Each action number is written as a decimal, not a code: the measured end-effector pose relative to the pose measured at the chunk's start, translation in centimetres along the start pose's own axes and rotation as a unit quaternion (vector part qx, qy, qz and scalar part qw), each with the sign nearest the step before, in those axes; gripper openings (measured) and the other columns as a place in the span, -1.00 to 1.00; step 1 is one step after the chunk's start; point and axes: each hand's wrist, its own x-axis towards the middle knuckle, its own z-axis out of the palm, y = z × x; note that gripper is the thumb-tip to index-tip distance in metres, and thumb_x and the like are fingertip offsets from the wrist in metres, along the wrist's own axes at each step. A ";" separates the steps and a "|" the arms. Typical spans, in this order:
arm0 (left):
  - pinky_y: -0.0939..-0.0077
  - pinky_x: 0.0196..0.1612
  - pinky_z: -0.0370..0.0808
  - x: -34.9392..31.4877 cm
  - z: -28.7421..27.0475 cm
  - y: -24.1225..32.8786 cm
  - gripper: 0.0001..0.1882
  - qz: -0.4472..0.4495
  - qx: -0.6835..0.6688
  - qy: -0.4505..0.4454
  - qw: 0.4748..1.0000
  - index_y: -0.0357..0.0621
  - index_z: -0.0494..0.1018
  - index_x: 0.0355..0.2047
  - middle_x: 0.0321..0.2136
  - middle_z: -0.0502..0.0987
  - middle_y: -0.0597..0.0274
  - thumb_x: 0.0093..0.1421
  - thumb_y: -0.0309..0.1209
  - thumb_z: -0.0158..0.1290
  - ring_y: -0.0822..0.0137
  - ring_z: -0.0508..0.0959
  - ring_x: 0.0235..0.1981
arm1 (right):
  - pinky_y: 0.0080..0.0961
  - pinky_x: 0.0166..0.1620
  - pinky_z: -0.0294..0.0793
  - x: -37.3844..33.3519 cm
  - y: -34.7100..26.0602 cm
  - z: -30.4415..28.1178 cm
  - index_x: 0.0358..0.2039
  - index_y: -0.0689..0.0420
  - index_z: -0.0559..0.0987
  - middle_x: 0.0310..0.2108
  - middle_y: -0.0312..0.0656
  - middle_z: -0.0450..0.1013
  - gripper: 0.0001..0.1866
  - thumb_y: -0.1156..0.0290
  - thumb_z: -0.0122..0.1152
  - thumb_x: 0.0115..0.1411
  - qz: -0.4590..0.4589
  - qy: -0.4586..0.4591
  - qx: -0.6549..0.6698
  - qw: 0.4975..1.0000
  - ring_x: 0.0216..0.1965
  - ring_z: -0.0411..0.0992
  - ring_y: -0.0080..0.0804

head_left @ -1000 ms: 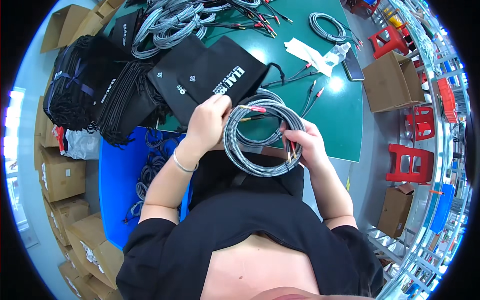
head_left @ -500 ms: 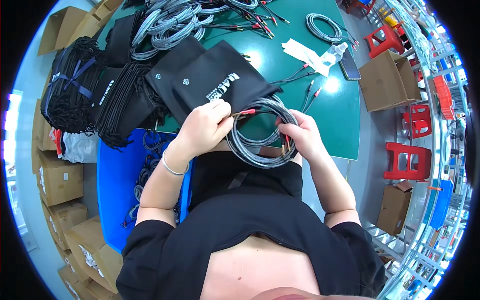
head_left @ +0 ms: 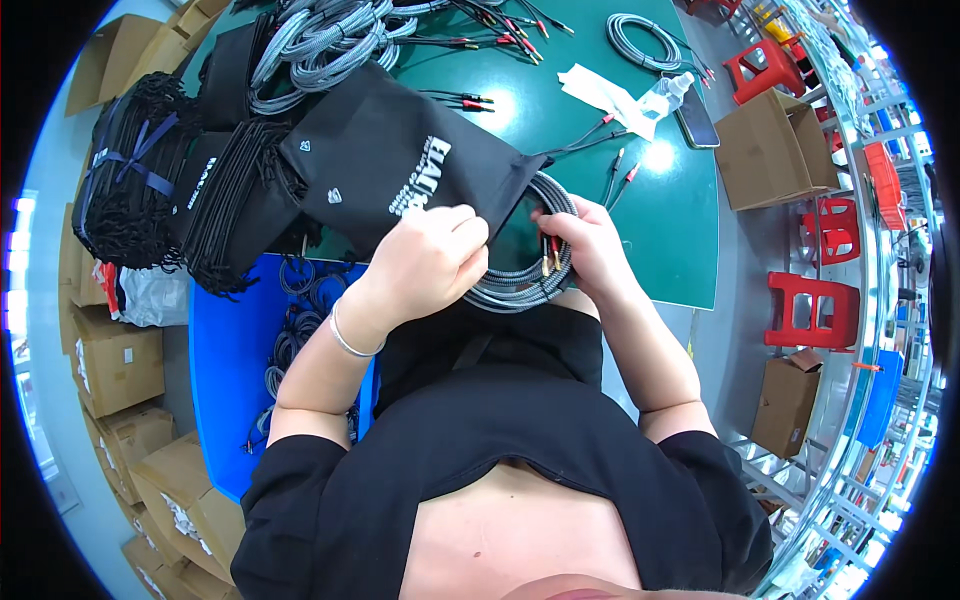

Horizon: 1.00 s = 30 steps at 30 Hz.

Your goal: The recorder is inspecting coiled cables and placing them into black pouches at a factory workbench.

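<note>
My right hand [head_left: 583, 245] is closed on the right side of a coiled grey braided cable [head_left: 520, 295], its thumb beside red and gold plugs [head_left: 551, 257]. A flat black fabric bag [head_left: 390, 150] with white print lies to the upper left, its right edge over the coil's upper left part. My left hand [head_left: 435, 258] is closed, knuckles up, at the lower end of that edge, with the bag's fabric at its fingers. The coil's left side is hidden behind this hand and the bag.
On the green table [head_left: 660, 220] are more cable coils [head_left: 325, 45], a single coil [head_left: 642, 42], a clear bottle [head_left: 665, 95], white paper [head_left: 605, 98] and a phone [head_left: 697, 122]. Stacked black bags [head_left: 225, 200] lie left. A blue bin [head_left: 225, 400] with cables stands beside me.
My left hand has moved from a red and gold plug to the bag's edge. The bag has shifted down over part of the coil, and the coil has tilted.
</note>
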 end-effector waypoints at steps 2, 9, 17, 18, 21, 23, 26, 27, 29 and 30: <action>0.28 -0.49 0.37 0.5 -0.5 -0.1 -0.86 0.005 0.027 0.015 1.000 -0.19 0.32 -0.55 -0.62 0.32 0.14 0.02 -0.51 0.08 0.11 0.43 -0.57 | -0.68 -0.40 0.35 0.9 0.7 -0.1 -0.35 0.29 0.56 -0.52 -0.28 0.45 -0.85 0.55 0.10 0.06 0.005 -0.014 0.011 1.000 -0.53 0.38 -0.62; 0.25 -0.45 0.48 -0.2 0.7 -0.1 -0.87 0.005 0.018 -0.091 0.996 -0.16 0.37 -0.55 -0.59 0.43 0.10 0.05 -0.42 0.06 0.09 0.52 -0.54 | -0.67 -0.38 0.37 0.7 1.2 0.6 -0.31 0.29 0.56 -0.49 -0.30 0.48 -0.83 0.57 0.09 0.07 0.002 0.013 0.003 1.000 -0.49 0.40 -0.62; 0.25 -0.44 0.47 -0.5 1.8 0.9 -0.85 -0.056 -0.074 0.044 0.995 -0.19 0.34 -0.56 -0.59 0.42 0.08 0.08 -0.46 0.06 0.06 0.51 -0.52 | -0.61 -0.35 0.43 0.3 2.0 2.6 -0.26 0.28 0.54 -0.41 -0.29 0.50 -0.82 0.59 0.05 0.11 -0.048 0.052 0.130 0.989 -0.45 0.43 -0.61; 0.25 -0.45 0.45 -0.6 1.8 0.9 -0.86 -0.076 -0.050 0.068 0.994 -0.18 0.33 -0.56 -0.59 0.39 0.09 0.08 -0.48 0.06 0.07 0.50 -0.53 | -0.61 -0.34 0.43 0.3 2.3 2.5 -0.26 0.28 0.54 -0.41 -0.29 0.50 -0.83 0.59 0.05 0.12 -0.054 0.067 0.141 0.986 -0.45 0.43 -0.60; 0.25 -0.46 0.43 -0.4 2.6 0.8 -0.86 -0.063 0.008 0.072 0.995 -0.18 0.32 -0.55 -0.58 0.38 0.10 0.08 -0.49 0.06 0.08 0.48 -0.54 | -0.60 -0.26 0.46 0.1 2.8 2.2 -0.18 0.29 0.53 -0.35 -0.25 0.53 -0.79 0.57 0.06 0.15 -0.059 0.062 0.121 0.989 -0.39 0.46 -0.57; 0.26 -0.48 0.42 0.0 2.6 1.3 -0.87 -0.006 -0.014 0.060 0.998 -0.17 0.32 -0.54 -0.56 0.38 0.11 0.07 -0.49 0.06 0.09 0.48 -0.55 | -0.59 -0.24 0.47 0.0 2.7 3.3 -0.13 0.29 0.52 -0.29 -0.23 0.53 -0.76 0.55 0.06 0.17 -0.068 0.041 0.137 0.987 -0.34 0.47 -0.56; 0.26 -0.47 0.40 0.0 2.0 2.5 -0.88 0.000 -0.038 0.049 0.998 -0.19 0.35 -0.54 -0.58 0.38 0.09 0.04 -0.51 0.08 0.06 0.47 -0.55 | -0.52 -0.12 0.51 0.0 2.1 3.4 0.03 0.30 0.46 -0.09 -0.15 0.51 -0.65 0.48 0.01 0.25 -0.091 0.012 0.084 0.992 -0.16 0.49 -0.49; 0.28 -0.47 0.41 -0.3 2.1 2.1 -0.89 -0.021 -0.049 0.041 0.998 -0.18 0.36 -0.54 -0.56 0.39 0.11 0.05 -0.49 0.08 0.08 0.48 -0.53 | -0.49 -0.09 0.51 0.2 2.1 3.4 0.05 0.29 0.45 -0.08 -0.14 0.50 -0.64 0.47 0.00 0.26 -0.099 0.035 0.116 0.988 -0.14 0.49 -0.46; 0.28 -0.47 0.42 -0.6 3.2 2.6 -0.88 -0.001 -0.047 0.027 0.999 -0.17 0.36 -0.54 -0.56 0.39 0.12 0.05 -0.48 0.08 0.09 0.48 -0.52 | -0.43 -0.03 0.51 0.9 2.3 3.5 0.08 0.28 0.44 -0.04 -0.11 0.49 -0.63 0.45 -0.04 0.29 -0.116 0.085 0.181 0.973 -0.10 0.49 -0.41; 0.29 -0.47 0.42 -0.4 3.7 3.0 -0.88 0.018 -0.044 0.013 0.999 -0.16 0.36 -0.54 -0.56 0.39 0.12 0.05 -0.46 0.08 0.09 0.48 -0.52 | -0.37 0.01 0.51 1.8 3.5 3.2 0.11 0.28 0.42 -0.04 -0.07 0.49 -0.62 0.46 -0.08 0.32 -0.127 0.106 0.160 0.973 -0.08 0.49 -0.33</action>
